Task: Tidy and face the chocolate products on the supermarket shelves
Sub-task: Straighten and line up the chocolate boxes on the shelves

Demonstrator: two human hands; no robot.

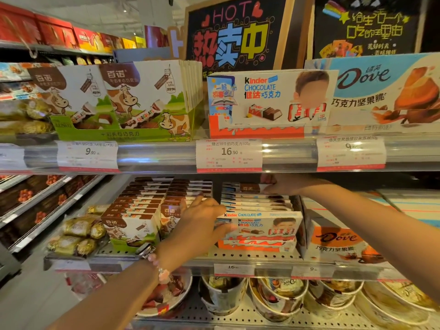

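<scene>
Squaring up centre-frame white-and-orange Kinder chocolate boxes [259,231]: left hand [202,225] flat, unclenched, steadying the front; right hand [283,185] pinching a rear box

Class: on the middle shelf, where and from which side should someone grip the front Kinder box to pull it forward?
Probably the front Kinder box by its short ends, coming from the open aisle side: it stands upright on a long edge, with more boxes packed close behind it.

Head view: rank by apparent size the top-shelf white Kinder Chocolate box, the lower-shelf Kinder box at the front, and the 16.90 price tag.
1. Top-shelf white Kinder Chocolate box, largest.
2. Lower-shelf front Kinder box.
3. White 16.90 price tag, smallest.
Lens distortion makes true sizes unsure.
</scene>
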